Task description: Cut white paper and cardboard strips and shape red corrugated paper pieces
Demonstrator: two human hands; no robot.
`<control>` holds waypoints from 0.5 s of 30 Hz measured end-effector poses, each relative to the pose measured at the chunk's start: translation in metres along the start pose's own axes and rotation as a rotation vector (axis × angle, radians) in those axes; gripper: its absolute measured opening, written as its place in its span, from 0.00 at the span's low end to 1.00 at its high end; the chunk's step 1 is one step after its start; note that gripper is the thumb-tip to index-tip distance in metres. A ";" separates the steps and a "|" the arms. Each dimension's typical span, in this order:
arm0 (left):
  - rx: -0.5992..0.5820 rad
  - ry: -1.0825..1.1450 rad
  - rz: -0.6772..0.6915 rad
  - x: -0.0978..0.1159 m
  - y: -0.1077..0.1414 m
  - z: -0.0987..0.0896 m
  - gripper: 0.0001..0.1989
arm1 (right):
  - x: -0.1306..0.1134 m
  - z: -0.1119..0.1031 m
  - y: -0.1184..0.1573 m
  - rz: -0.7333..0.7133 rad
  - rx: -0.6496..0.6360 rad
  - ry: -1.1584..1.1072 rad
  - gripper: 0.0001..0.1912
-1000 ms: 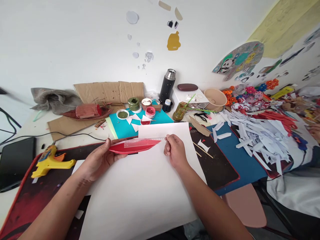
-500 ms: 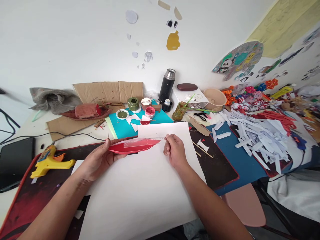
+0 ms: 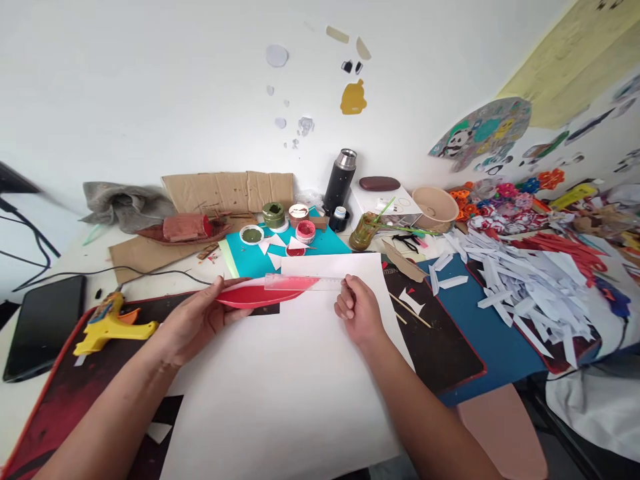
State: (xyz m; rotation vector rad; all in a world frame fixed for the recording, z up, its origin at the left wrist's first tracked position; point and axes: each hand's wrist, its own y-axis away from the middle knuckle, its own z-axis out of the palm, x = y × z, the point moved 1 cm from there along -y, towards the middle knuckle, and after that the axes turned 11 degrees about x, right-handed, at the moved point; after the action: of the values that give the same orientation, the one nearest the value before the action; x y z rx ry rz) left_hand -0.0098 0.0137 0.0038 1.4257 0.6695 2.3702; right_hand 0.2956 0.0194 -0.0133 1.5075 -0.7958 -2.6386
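A red boat-shaped piece (image 3: 265, 297) with a pale upper edge is gripped at its left end by my left hand (image 3: 197, 317), thumb on top and fingers beneath. My right hand (image 3: 357, 303) pinches the right end of a clear ruler (image 3: 300, 283). The ruler's left part overlaps the upper side of the red piece. Both are held above a large white paper sheet (image 3: 290, 387).
A yellow glue gun (image 3: 113, 325) lies at the left beside a black tablet (image 3: 45, 327). Behind stand paint pots (image 3: 274, 217), a black flask (image 3: 341, 180) and a jar of murky liquid (image 3: 364, 232). White paper strips (image 3: 535, 287) are heaped at the right.
The ruler has shifted right relative to the red piece, along with my right hand, and more of it shows past the red tip. The camera view has tilted slightly.
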 end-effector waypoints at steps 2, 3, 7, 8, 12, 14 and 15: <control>0.064 0.021 0.086 0.017 0.004 -0.003 0.18 | 0.000 -0.001 0.000 0.008 -0.002 -0.005 0.17; 0.106 0.031 0.127 0.027 0.004 -0.006 0.17 | 0.000 -0.001 -0.001 0.013 -0.002 -0.007 0.17; 0.249 0.031 0.273 0.061 -0.004 -0.023 0.17 | -0.001 -0.002 -0.004 0.034 -0.005 -0.031 0.16; 0.283 0.022 0.310 0.067 -0.008 -0.027 0.15 | -0.002 -0.002 -0.004 0.039 -0.005 -0.038 0.16; 0.365 -0.083 0.352 0.080 -0.026 -0.048 0.11 | -0.001 -0.004 -0.005 0.047 -0.004 -0.050 0.17; 0.361 -0.148 0.340 0.083 -0.033 -0.057 0.10 | 0.001 -0.004 -0.004 0.046 -0.006 -0.052 0.17; 0.349 -0.172 0.335 0.083 -0.035 -0.060 0.10 | 0.001 -0.004 -0.004 0.045 -0.007 -0.054 0.17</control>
State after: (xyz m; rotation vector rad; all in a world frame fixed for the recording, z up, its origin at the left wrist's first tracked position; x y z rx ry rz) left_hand -0.1014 0.0688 0.0233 2.0035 0.8900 2.4135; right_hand 0.2990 0.0211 -0.0176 1.4048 -0.8135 -2.6574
